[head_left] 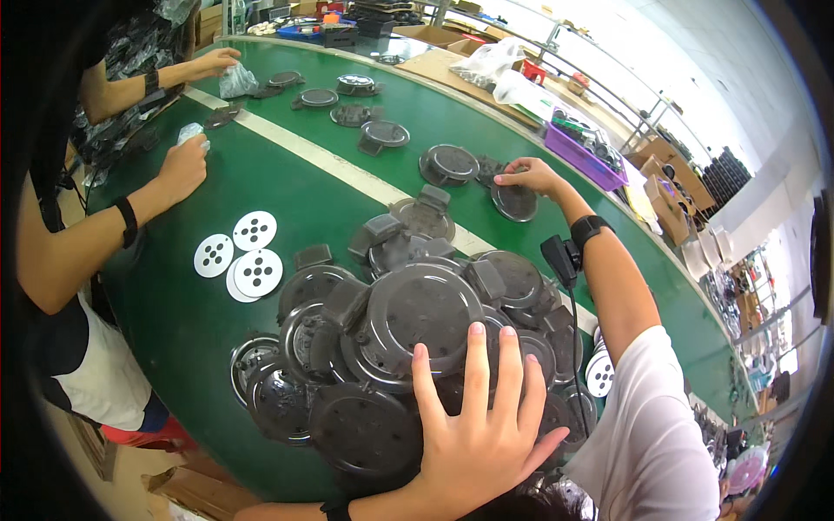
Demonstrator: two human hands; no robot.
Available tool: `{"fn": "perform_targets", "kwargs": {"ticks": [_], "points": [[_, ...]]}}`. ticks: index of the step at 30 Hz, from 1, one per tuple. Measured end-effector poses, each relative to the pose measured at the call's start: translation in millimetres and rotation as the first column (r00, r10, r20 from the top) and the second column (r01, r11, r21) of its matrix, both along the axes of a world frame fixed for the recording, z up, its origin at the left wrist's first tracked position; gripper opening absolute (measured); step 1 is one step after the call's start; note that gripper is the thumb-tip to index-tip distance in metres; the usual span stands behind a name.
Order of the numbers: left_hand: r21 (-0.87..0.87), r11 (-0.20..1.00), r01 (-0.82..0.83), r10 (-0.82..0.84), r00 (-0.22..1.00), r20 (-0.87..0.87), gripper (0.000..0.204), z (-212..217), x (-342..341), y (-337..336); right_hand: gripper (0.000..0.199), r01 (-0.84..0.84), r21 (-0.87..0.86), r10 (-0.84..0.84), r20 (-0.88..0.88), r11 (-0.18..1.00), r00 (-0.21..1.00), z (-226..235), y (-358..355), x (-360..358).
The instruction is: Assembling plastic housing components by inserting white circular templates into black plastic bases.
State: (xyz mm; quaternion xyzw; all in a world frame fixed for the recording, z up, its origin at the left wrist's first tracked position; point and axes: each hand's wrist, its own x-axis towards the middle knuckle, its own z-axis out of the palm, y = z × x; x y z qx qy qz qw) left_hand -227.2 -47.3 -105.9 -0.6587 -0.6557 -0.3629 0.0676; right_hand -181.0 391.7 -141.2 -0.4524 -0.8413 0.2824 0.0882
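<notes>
My left hand (482, 438) lies with fingers spread over the near side of a heap of dark round plastic parts (421, 317). Its fingertips touch the heap; each part looks like a flat disc, and several have a small block on the edge. Stretched out to the far right, my right hand (530, 178) pinches the rim of a dark round disc (514, 204) between thumb and fingers. Beside that disc sits another dark round part (449, 164) on the green table (321, 191). A black strap with a small box and cable (563, 257) is on my right wrist.
On the left, a co-worker's hands (182, 169) hold crumpled clear plastic. White discs with dark holes (258, 273) lie left of the heap, more (599, 375) on its right. Several dark parts (385, 135) line the far side. A purple basket (586, 152) stands past the edge.
</notes>
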Motion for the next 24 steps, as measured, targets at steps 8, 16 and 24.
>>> {"fn": "perform_targets", "kwargs": {"ticks": [8, 16, 24], "points": [[0.017, 1.000, 0.014, -0.014, 1.000, 0.005, 0.058, 2.0, -2.9, -2.4, 0.048, -0.056, 0.519, 0.079, -0.022, 0.853, 0.997, 59.0, -24.8, 24.2], [-0.061, 0.996, -0.062, 0.061, 0.998, -0.013, 0.062, 6.6, -2.8, -7.7, 0.051, -0.327, -0.111, 0.244, -0.459, 0.938, 0.854, 103.1, -153.3, -42.7], [-0.002, 1.000, -0.012, 0.012, 1.000, -0.007, 0.063, 4.7, -0.8, -4.2, 0.096, -0.474, -0.149, 0.496, 0.218, 0.868, 0.840, 61.8, -206.0, -122.8]]}}
